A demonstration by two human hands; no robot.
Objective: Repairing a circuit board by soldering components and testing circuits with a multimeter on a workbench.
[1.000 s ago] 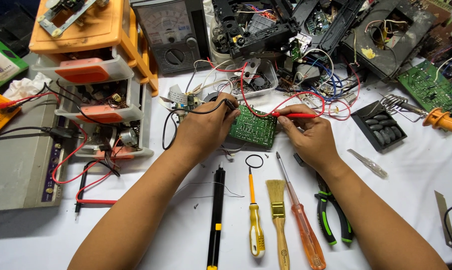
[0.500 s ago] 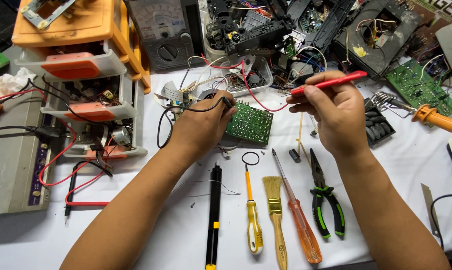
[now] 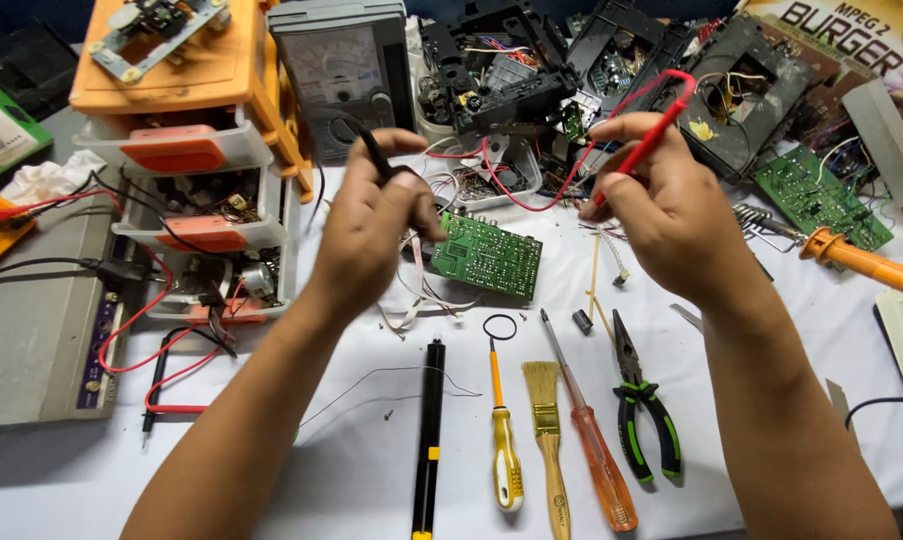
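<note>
Now, label by label:

Left hand (image 3: 377,230): raised above the white work surface (image 3: 352,440), fingers pinched together on a black test probe (image 3: 374,152) whose tip points up and far.
Right hand (image 3: 672,215): raised at right, fingers clamped on a red test probe (image 3: 657,140), tilted, its red lead (image 3: 532,195) looping left toward the clutter.
Green circuit board (image 3: 487,255): lying flat between both hands, just near of a clear plastic tray (image 3: 502,180), touched by neither hand.
Analog multimeter (image 3: 344,70): standing far, left of centre, beside an orange drawer cabinet (image 3: 187,110).
Near row of tools, left to right: black pen-shaped tool (image 3: 430,430), yellow-handled pick with ring tip (image 3: 505,440), small brush (image 3: 547,430), orange-handled screwdriver (image 3: 592,440), green-handled pliers (image 3: 642,410).
Soldering iron (image 3: 862,262): orange handle, at far right, well apart from the right hand.
Green board at right (image 3: 822,195): resting among black disassembled housings (image 3: 612,60).
Grey device (image 3: 32,320): at left edge, red and black leads trailing beside.
</note>
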